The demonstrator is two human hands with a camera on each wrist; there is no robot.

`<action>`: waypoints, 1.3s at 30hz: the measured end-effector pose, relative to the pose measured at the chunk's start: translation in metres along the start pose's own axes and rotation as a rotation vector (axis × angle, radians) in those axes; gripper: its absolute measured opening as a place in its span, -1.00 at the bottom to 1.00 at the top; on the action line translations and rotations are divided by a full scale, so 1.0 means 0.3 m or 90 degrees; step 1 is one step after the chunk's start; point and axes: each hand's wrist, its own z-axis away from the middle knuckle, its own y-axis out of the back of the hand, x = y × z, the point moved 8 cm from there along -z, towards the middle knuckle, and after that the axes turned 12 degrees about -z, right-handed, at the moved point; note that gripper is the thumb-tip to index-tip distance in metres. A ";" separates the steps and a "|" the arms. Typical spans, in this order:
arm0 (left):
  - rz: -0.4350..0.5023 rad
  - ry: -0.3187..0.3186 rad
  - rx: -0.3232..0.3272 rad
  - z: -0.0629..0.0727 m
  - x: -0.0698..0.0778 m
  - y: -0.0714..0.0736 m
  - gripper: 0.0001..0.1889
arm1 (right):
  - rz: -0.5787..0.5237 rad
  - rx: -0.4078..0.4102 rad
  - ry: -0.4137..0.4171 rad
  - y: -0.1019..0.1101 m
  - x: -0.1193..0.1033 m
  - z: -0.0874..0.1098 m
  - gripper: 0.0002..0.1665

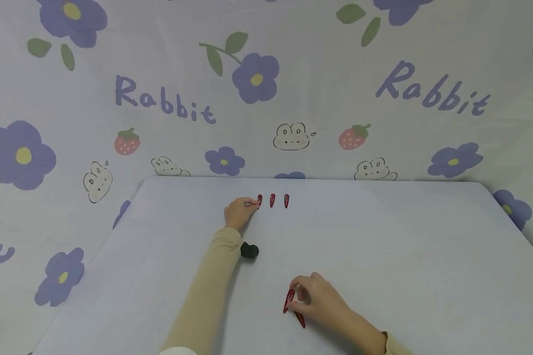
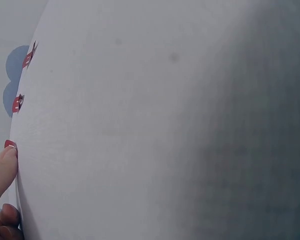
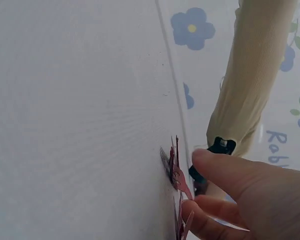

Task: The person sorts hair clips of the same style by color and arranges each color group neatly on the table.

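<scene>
My left hand (image 1: 240,213) reaches to the far part of the white table. Its thumb and finger pinch the leftmost red snap hair clip (image 1: 259,199), whose end shows at the thumb tip in the left wrist view. To the right, a middle hair clip (image 1: 272,200) and another hair clip (image 1: 286,200) lie in a row with it, all pointing the same way. Nearer to me, my right hand (image 1: 323,300) grips a red hair clip (image 1: 288,300) between thumb and fingers. A second clip (image 1: 299,318) lies slanted under that hand, its upper part hidden.
The white table (image 1: 382,236) ends at the back against a cloth (image 1: 320,74) printed with flowers and rabbits. A small black device (image 1: 249,251) sits at my left wrist. My left sleeve (image 1: 204,291) crosses the table's left half.
</scene>
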 end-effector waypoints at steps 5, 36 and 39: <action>0.006 0.001 -0.005 -0.002 0.004 -0.003 -0.82 | 0.032 0.045 -0.016 -0.002 0.013 0.004 -0.62; 0.002 -0.008 0.009 -0.003 -0.008 -0.009 -0.82 | -0.015 0.111 0.003 -0.011 -0.027 -0.005 -0.76; 0.007 -0.007 0.009 -0.001 -0.006 -0.004 -0.83 | -0.065 0.077 0.018 -0.017 -0.037 -0.006 -0.82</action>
